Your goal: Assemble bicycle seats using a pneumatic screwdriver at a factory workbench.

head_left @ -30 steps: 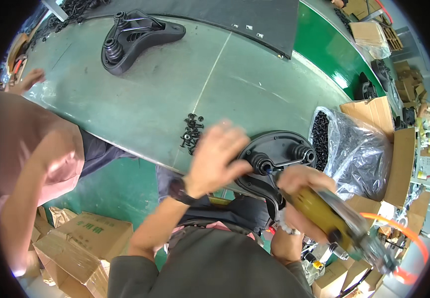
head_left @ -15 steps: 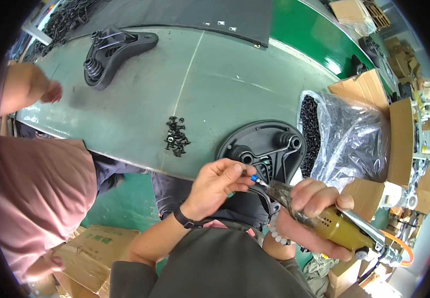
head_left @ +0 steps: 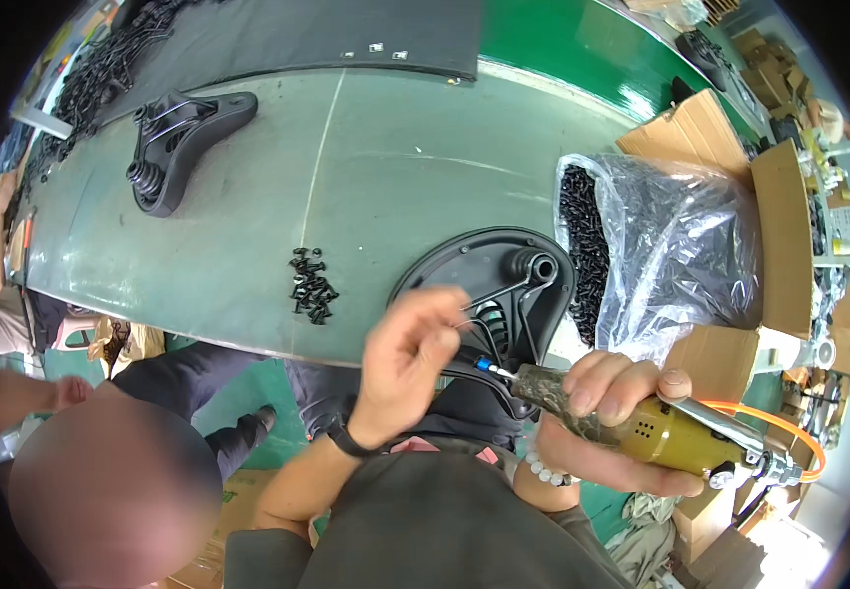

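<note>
- Gripping the driver by its yellow body, my right hand has its fingers wrapped firmly around; that hard, probably weighty barrel seems the place to hold.
- My left hand curls near the bit; I can't tell whether its fingers pinch anything.
- The saddle lies underside up at the near edge of the surface; it looks stiff, light and smooth, best held by its rim.
- Screws lie loose to its left.
- The box and bag crowd the right; the hose may drag.
</note>
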The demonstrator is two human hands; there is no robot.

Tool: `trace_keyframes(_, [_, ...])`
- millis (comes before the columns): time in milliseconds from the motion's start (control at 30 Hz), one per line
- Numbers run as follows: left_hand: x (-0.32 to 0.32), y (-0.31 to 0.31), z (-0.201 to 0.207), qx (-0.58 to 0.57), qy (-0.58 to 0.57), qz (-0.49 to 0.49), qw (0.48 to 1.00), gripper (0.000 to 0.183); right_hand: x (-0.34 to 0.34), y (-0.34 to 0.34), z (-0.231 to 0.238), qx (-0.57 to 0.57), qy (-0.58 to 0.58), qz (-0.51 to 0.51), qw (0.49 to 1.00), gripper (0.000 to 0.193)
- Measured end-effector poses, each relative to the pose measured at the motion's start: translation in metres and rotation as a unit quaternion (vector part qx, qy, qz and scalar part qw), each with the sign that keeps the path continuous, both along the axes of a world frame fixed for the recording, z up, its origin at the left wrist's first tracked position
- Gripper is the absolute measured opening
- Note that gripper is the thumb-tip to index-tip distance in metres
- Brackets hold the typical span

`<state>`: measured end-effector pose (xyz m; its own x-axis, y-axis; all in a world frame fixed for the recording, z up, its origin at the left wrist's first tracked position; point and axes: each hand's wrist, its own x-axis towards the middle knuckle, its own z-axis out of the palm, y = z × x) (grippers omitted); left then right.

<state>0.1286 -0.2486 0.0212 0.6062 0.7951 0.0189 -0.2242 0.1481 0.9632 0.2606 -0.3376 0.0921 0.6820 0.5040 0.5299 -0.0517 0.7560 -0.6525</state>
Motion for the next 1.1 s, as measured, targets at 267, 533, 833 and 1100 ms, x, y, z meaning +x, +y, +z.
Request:
trace_keyframes(267, [0.013,0.012,-0.002,0.344,0.296,-0.064,0.889,0.014,0.034,-0.019,0.001,0.017,-0.098,-0.055,0.993,0.092])
trace_keyframes(533, [0.038,0.054,-0.007,0.425,0.264,-0.101,0.86,0.033,0.05,0.012,-0.011,-0.005,-0.203,-0.047,0.978,0.096])
trace_keyframes(833, [0.067,0.076,-0.037,0.3,0.153,-0.292,0.895,0.05,0.044,0.03,-0.02,-0.143,-0.071,0.088,0.983,0.041])
trace_keyframes(1100, [0.065,0.074,-0.041,0.307,0.157,-0.266,0.9,0.049,0.041,0.037,-0.018,-0.167,-0.112,0.076,0.977,0.05])
